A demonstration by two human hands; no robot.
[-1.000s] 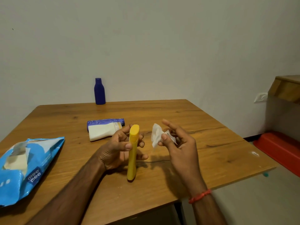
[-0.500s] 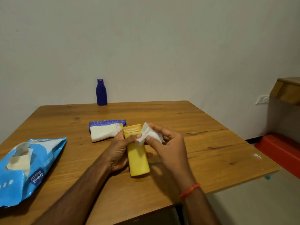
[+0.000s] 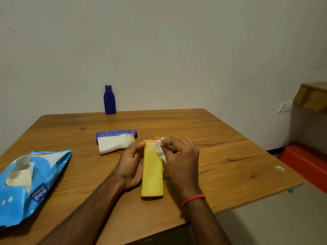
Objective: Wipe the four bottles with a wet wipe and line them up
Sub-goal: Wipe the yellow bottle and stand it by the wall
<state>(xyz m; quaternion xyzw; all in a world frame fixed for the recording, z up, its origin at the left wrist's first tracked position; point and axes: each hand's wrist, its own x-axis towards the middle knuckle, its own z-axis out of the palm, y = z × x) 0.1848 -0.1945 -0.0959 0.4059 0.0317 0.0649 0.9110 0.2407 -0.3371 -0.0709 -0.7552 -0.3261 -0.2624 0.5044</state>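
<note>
Plain pale wall at the back, a brown wooden table (image 3: 230,156) in front, and all the action is at its near middle.

From the head view, the left hand (image 3: 130,165) grips a flat yellow plastic bottle (image 3: 152,174) from its left side. The thumb (image 3: 138,145) presses on the front just below the cap and the other fingers curl round behind. That's a steadying hold, I'd say, with the broad face turned up for cleaning. The base points down at the tabletop, but I cannot tell whether it touches.

On the other side, the right hand (image 3: 182,156) has its fingers (image 3: 169,141) bunched close. They pinch a crumpled white wet wipe (image 3: 160,151) against the bottle's upper right edge, beside the cap. This one's wipe-down looks to be only starting, at the top.

Three more wait. A dark blue plastic bottle (image 3: 109,100) stands upright at the far edge by the wall, quite possibly the head of the line. A white plastic bottle (image 3: 113,145) and a purple patterned bottle (image 3: 115,134) lie on their sides, touching each other, just beyond the left hand and likely not yet wiped. An opened blue wet-wipe pack (image 3: 30,183) lies at the near left, handy for a fresh sheet.
</note>
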